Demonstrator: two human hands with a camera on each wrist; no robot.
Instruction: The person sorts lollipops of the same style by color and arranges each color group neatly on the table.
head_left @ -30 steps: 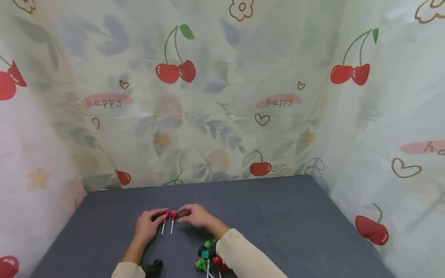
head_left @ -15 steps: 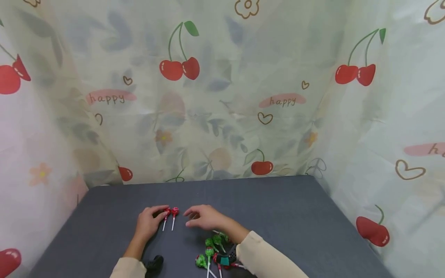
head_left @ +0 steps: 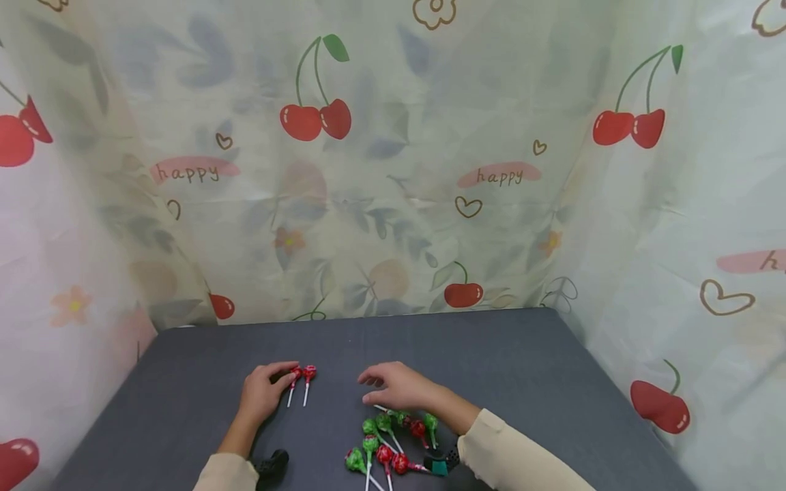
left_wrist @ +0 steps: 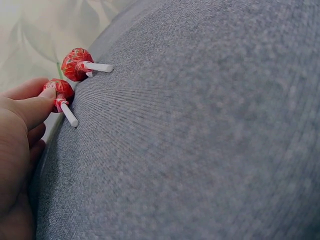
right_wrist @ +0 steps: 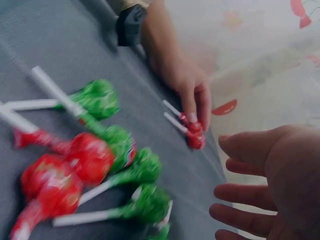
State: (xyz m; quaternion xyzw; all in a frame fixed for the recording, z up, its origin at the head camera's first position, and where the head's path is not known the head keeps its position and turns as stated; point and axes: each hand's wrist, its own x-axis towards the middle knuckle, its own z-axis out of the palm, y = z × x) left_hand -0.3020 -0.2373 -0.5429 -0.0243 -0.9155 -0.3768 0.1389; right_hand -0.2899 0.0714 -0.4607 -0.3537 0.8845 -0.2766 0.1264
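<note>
My left hand [head_left: 263, 392] pinches the wrapped head of a red lollipop [left_wrist: 62, 90] between thumb and fingers, its white stick pointing toward me on the grey table. Just right of it lies a second red lollipop [head_left: 310, 372], its stick nearly parallel. My right hand [head_left: 400, 386] hovers to the right with fingers spread and loosely bent, holding nothing. Below that hand is a loose pile of lollipops: green ones [head_left: 370, 443] and red ones [head_left: 400, 464], their sticks crossing at various angles. In the right wrist view the pile's green lollipop [right_wrist: 97, 99] looks large and close.
Dark grey cloth covers the table [head_left: 491, 382]. A curtain [head_left: 393, 170] printed with cherries and the word "happy" hangs along the back and sides. Each wrist wears a dark camera band, one being the left wrist's black band [head_left: 273, 465].
My right hand has moved right, away from the two red lollipops, and its arm now uncovers more of the pile. The left hand keeps its pinch in about the same spot.
</note>
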